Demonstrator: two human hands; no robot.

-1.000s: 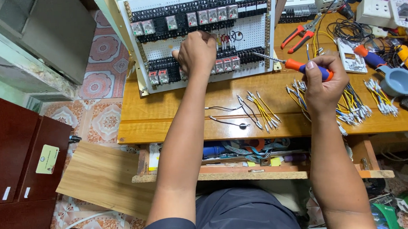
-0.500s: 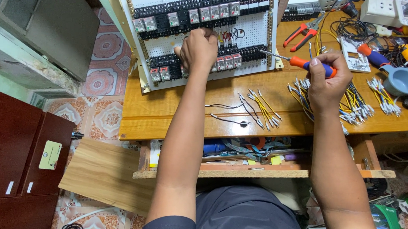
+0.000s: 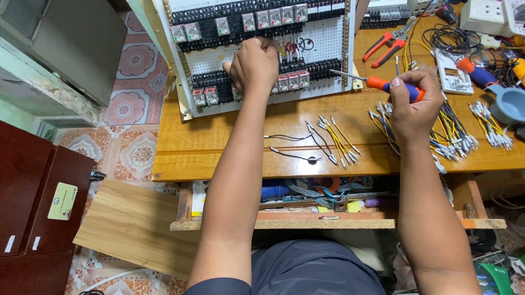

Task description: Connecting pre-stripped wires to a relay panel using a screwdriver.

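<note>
White perforated panel (image 3: 323,40) stands tilted at the top centre of the head view, carrying two rows of black relay sockets with small clear relays. The left hand (image 3: 256,64) is closed in a fist against the panel, between the two rows, its fingertips curled out of sight so that what they pinch cannot be told. To the right of it, at the centre right of the frame, the right hand (image 3: 415,105) is wrapped around the orange and blue handle of a screwdriver (image 3: 380,84). The screwdriver's thin shaft points left towards the panel's lower right corner, its tip just short of the lower row of relays and well apart from the left hand. Below both hands, on the wooden tabletop (image 3: 226,143), lie loose yellow and black wires (image 3: 329,138). Red-handled pliers (image 3: 385,43) rest at the upper right, beside a bundle of more wires (image 3: 456,135) near the right hand.
</note>
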